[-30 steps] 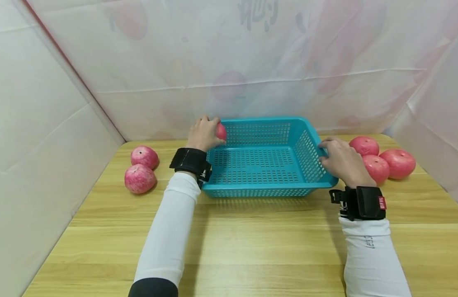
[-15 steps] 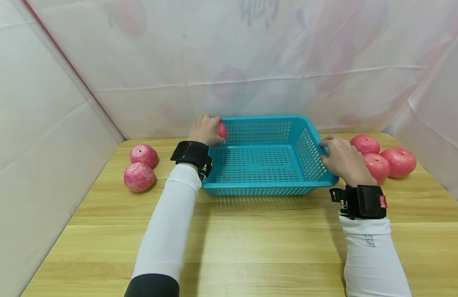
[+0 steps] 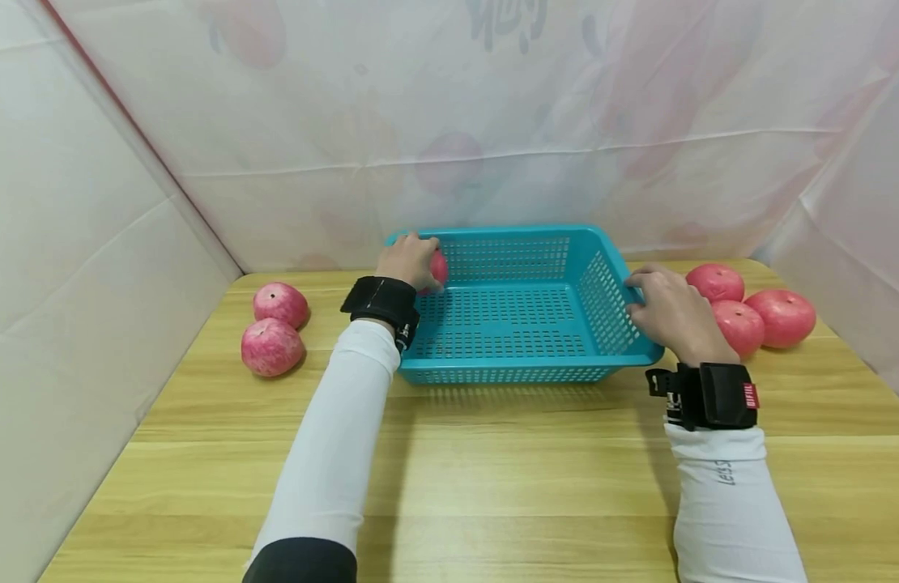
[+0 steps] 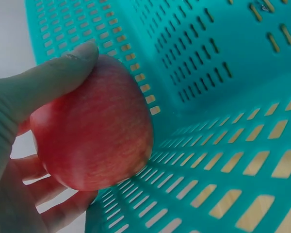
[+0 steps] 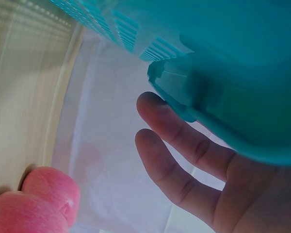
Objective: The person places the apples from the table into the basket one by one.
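Note:
Inside the left end of a blue-green plastic basket (image 3: 508,364), my left hand (image 3: 407,263) grips a red apple (image 4: 94,128). The left wrist view shows the thumb over the top of the apple and the fingers around its other side, close to the slotted basket walls (image 4: 213,179). My right hand (image 3: 671,312) holds the basket's right rim. From the right wrist, two fingers (image 5: 177,179) are seen bent below the rim (image 5: 223,131), on its outer side; the thumb is hidden there.
Two speckled pink apples (image 3: 273,346) sit on the wooden table (image 3: 508,478) left of the basket. Three pink-red apples (image 3: 781,317) cluster just beyond my right hand. A pale cloth wall (image 3: 449,105) stands right behind the basket.
My left hand has shifted slightly right and lower into the basket with the apple. The right hand keeps its place at the rim, and the other apples have not moved.

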`<state>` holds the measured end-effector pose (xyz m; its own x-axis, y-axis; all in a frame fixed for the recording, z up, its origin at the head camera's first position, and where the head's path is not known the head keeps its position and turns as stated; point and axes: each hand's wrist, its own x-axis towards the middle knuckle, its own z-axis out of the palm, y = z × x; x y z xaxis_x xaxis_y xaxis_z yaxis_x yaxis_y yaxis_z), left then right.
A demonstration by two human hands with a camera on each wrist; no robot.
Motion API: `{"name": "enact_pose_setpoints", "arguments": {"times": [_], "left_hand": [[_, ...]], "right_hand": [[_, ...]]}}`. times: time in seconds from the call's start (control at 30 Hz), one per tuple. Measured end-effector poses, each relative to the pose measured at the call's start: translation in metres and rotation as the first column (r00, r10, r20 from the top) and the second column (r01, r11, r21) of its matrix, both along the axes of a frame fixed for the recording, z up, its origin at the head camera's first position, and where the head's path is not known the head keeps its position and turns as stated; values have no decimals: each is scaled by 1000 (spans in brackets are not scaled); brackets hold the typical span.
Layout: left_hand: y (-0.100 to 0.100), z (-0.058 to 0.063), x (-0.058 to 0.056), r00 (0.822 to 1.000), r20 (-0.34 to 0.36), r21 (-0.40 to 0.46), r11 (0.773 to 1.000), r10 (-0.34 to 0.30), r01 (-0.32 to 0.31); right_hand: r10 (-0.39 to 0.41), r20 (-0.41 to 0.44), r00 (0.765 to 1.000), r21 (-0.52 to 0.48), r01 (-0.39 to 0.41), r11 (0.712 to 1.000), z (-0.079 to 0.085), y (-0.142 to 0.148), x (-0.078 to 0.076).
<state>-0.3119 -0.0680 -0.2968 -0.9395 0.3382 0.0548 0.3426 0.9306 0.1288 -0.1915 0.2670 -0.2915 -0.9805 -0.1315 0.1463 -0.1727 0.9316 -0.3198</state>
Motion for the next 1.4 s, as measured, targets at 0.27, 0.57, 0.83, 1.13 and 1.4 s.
{"name": "enact_pose_setpoints", "arguments": {"times": [0.27, 0.57, 0.83, 1.13, 1.4], "left_hand": [[2, -5, 2, 999, 49, 17, 1000, 1, -1], [1, -14, 0, 991, 136, 50, 999, -13, 6], [4, -13, 1, 982, 188, 50, 999, -23, 14], [7, -14, 2, 975, 222, 17, 1000, -7, 4], [9, -9, 9, 975, 222, 34, 999, 11, -19]], "right_hand": [[-4, 5, 1000, 4, 4, 1000, 1, -1, 0], [-3, 15, 1000, -3, 3, 1000, 1, -2, 2], [0, -2, 1000, 8, 0, 1000, 0, -2, 3], [-1, -3, 1000, 14, 1, 1000, 0, -1, 2], [-8, 12, 1000, 20, 8, 1000, 2, -2, 1]]}}
